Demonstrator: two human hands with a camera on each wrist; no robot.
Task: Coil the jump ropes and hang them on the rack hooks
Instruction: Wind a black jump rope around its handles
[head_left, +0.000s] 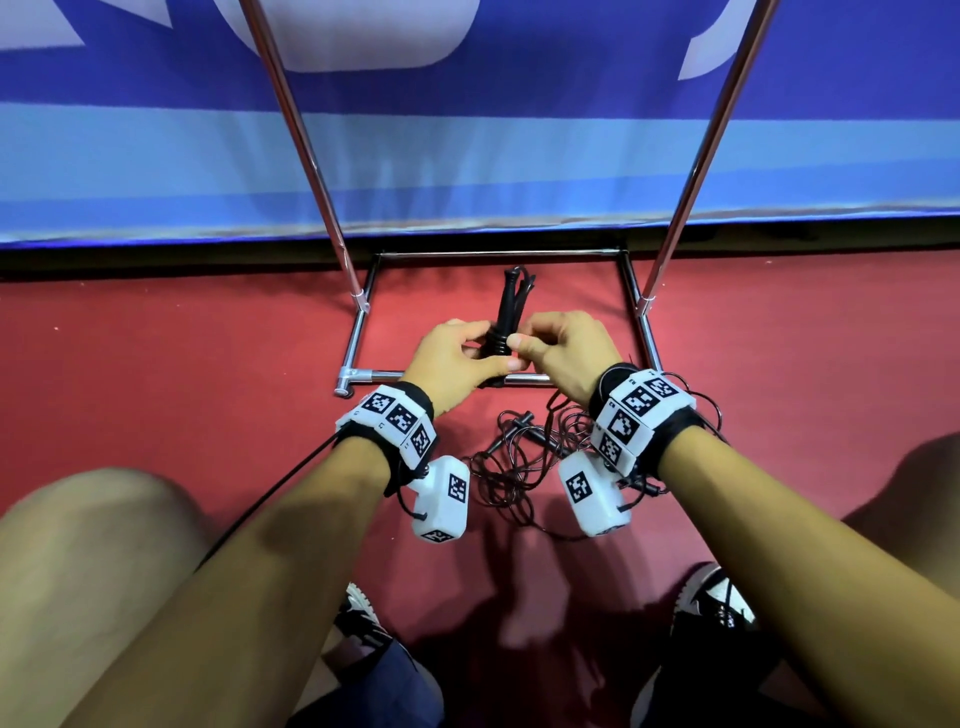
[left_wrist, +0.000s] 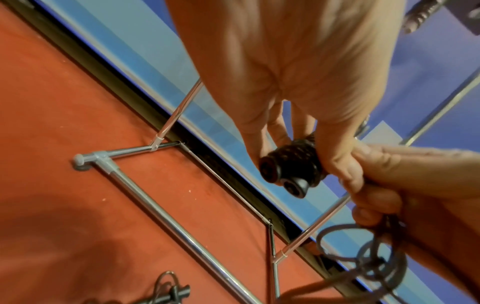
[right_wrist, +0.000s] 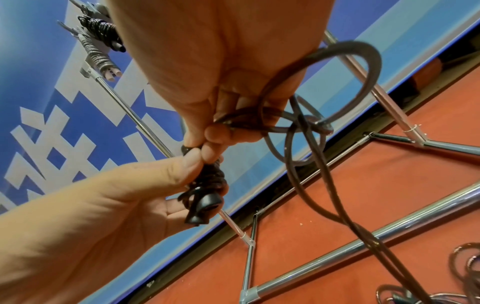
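Note:
A black jump rope (head_left: 505, 312) has its two handles held side by side, with cord wound several times around them. My left hand (head_left: 480, 349) grips this bundle around the wound part; the handle ends (left_wrist: 283, 176) stick out below my fingers. My right hand (head_left: 525, 343) pinches the loose cord (right_wrist: 262, 121) right next to the bundle, thumb against the left thumb. From the right hand the cord hangs in loose loops (right_wrist: 337, 86) down toward the floor. Both hands are low, over the rack's base.
A second black rope (head_left: 519, 462) lies tangled on the red floor between my wrists. The chrome rack has a front base bar (head_left: 384, 375) and two uprights (head_left: 306, 156) (head_left: 711, 156) before a blue banner. Two coiled ropes (right_wrist: 97, 28) (right_wrist: 101, 59) hang high on the rack.

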